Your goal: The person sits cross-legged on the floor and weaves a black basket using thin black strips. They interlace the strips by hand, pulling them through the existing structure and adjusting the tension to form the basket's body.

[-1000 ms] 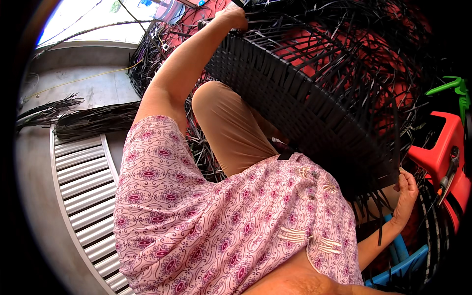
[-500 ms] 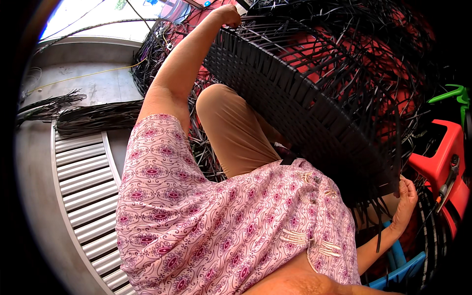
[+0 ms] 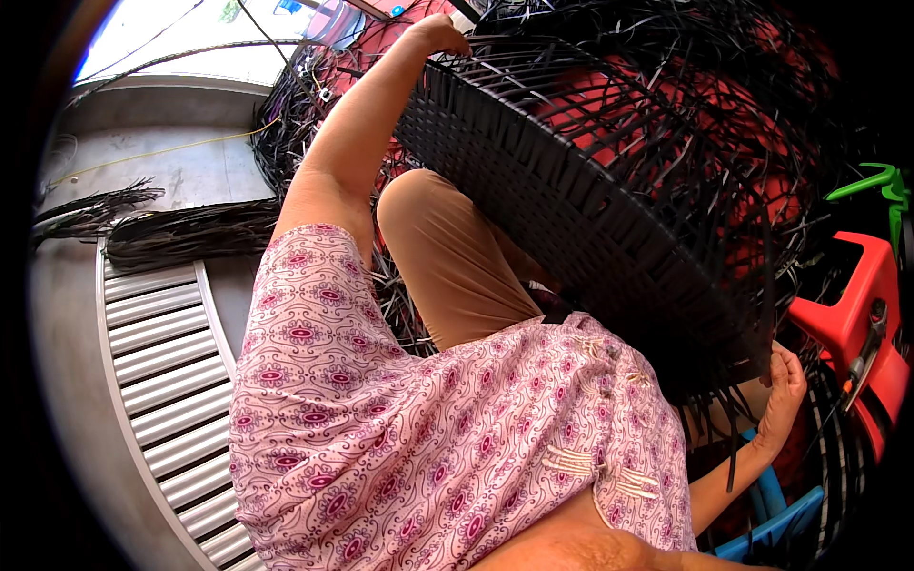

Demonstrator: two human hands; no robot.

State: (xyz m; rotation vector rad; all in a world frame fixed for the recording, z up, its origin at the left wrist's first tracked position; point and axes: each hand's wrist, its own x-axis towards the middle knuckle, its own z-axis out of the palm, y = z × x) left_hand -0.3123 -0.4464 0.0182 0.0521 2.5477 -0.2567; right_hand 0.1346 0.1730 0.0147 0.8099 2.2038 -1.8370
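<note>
A black woven panel of flat plastic strips [image 3: 562, 176] slants across my lap from far left to near right. Many loose strip ends fan out from its far side. My left hand [image 3: 440, 36] is stretched out to the panel's far left corner, fingers curled down and closed at its edge; the fingertips are partly hidden. Down at the near right corner, my right hand [image 3: 785, 381] pinches the panel's edge, thumb and fingers together. Several strips [image 3: 733, 428] dangle beside that hand. The panel's underside lies in deep shadow.
A red plastic stool [image 3: 847, 295] with a dark-handled tool [image 3: 868, 347] on it stands at the right, near a green plastic piece [image 3: 890, 190]. Blue plastic [image 3: 781, 528] shows below my right forearm. Bundled black strips [image 3: 190, 233] lie by a slatted metal grate [image 3: 171, 381] at left.
My left hand and the panel's far end have shifted very slightly. The right hand stays at the near corner with the same pinch.
</note>
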